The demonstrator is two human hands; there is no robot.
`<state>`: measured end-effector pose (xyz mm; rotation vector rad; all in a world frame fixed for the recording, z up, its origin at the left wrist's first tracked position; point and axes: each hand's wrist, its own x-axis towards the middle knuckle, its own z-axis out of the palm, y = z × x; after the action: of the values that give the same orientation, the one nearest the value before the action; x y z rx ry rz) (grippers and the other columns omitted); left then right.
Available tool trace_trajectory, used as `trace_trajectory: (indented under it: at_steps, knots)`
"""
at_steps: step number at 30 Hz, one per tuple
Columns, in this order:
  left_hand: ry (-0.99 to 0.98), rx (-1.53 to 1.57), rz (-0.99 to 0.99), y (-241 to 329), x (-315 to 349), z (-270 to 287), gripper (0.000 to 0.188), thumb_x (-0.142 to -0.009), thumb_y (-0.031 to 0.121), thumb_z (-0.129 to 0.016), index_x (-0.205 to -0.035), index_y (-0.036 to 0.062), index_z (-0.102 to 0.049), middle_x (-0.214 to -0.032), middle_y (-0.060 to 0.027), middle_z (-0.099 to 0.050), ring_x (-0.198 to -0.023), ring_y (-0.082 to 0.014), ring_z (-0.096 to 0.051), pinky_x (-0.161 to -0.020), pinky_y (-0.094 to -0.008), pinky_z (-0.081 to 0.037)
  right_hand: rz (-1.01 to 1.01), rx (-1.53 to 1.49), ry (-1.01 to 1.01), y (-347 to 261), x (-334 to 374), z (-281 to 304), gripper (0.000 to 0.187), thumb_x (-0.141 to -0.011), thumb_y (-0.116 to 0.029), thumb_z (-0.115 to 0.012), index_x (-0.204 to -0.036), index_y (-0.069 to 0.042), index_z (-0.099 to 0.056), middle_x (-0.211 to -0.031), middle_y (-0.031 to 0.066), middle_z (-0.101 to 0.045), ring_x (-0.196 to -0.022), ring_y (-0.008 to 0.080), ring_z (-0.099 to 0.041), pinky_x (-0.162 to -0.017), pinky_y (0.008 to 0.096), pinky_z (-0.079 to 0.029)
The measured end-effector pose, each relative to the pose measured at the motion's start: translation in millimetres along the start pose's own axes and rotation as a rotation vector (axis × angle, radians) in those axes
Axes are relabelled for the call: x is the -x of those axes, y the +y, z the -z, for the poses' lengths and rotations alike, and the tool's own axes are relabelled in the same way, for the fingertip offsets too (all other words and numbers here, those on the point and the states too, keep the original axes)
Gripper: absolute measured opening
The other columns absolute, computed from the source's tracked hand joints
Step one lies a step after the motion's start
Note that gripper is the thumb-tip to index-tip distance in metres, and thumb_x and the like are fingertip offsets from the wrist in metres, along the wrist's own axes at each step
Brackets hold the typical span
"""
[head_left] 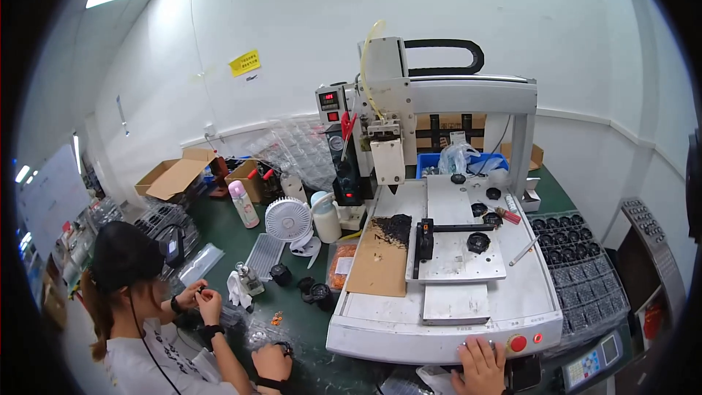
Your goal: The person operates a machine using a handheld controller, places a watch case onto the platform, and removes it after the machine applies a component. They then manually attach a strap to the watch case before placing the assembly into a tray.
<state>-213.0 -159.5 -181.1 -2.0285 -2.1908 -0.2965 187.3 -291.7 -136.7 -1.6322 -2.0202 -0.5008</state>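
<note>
My right hand (481, 367) rests with its fingers stretched over the front edge of the white dispensing machine (395, 336), left of a red push button (518, 343). My left hand (272, 363), a black band at its wrist, is closed at the near edge of the green table. A dark small part shows at its fingers, mostly hidden. On the machine's bed a metal fixture plate (457, 267) carries a round black part (478, 242) and a black clamp block (425, 240). The dispensing head (387, 161) hangs above the bed, its tip near the brown cardboard (378, 271).
At the left a co-worker (131, 307) holds a small dark thing in both hands. A white fan (289, 221), a pink-capped bottle (243, 203) and black round parts (318, 294) stand on the table. Trays of black parts (578, 263) lie right of the machine, beside a control pad (594, 362).
</note>
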Motion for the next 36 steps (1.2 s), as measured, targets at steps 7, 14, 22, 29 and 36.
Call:
trace_trajectory:
  at_steps: [7, 14, 22, 29, 36]
  knots:
    - [0.380, 0.578, -0.429, 111.3, -24.4, 117.1, 0.025, -0.067, 0.020, -0.073, -0.082, 0.0026, -0.062, -0.079, -0.0129, -0.061, -0.074, -0.0322, -0.058, -0.069, -0.0408, -0.045, -0.120, 0.130, 0.216, 6.6, 12.2, -30.2, 0.051, -0.070, -0.019, -0.062, -0.119, -0.011, -0.053, -0.128, 0.0116, -0.050, -0.112, 0.0347, -0.046, -0.099, 0.0579, -0.023]
    - [0.325, 0.573, -0.966, 241.0, -83.6, 166.3, 0.045, -0.073, 0.031, -0.071, -0.104, 0.0007, -0.059, -0.118, -0.0241, -0.050, -0.112, -0.0398, -0.046, -0.097, -0.0442, -0.036, -0.157, 0.141, 0.334, -0.3, 14.7, -49.5, 0.046, -0.067, -0.024, -0.062, -0.113, -0.016, -0.059, -0.123, 0.0110, -0.052, -0.113, 0.0344, -0.044, -0.098, 0.0596, -0.022]
    - [0.316, 0.354, -0.803, 277.0, -131.2, 122.5, 0.078, -0.074, 0.050, -0.064, -0.135, 0.0075, -0.039, -0.137, -0.0272, -0.030, -0.130, -0.0428, -0.024, -0.106, -0.0524, -0.017, -0.107, 0.167, 0.400, 2.3, 18.2, -57.0, 0.041, -0.066, -0.029, -0.061, -0.105, -0.016, -0.062, -0.117, 0.0111, -0.053, -0.112, 0.0348, -0.044, -0.095, 0.0575, -0.024]
    - [0.242, 0.433, -0.795, 277.8, -137.4, 114.0, 0.063, -0.076, 0.054, -0.060, -0.131, 0.0251, -0.048, -0.140, -0.0241, -0.028, -0.132, -0.0405, -0.021, -0.104, -0.0604, -0.011, -0.088, 0.222, 0.431, 4.2, 12.5, -49.4, 0.038, -0.072, -0.027, -0.056, -0.108, -0.015, -0.059, -0.115, 0.0119, -0.053, -0.113, 0.0344, -0.042, -0.097, 0.0558, -0.023]
    - [0.375, 0.506, -0.532, 266.4, -160.6, 87.5, 0.052, -0.084, 0.046, -0.052, -0.131, 0.0250, -0.047, -0.133, -0.0221, -0.040, -0.129, -0.0390, -0.030, -0.100, -0.0662, -0.014, -0.094, 0.242, 0.411, 2.7, 9.3, -47.3, 0.034, -0.078, -0.029, -0.053, -0.107, -0.013, -0.058, -0.118, 0.0135, -0.053, -0.113, 0.0355, -0.043, -0.098, 0.0550, -0.022]
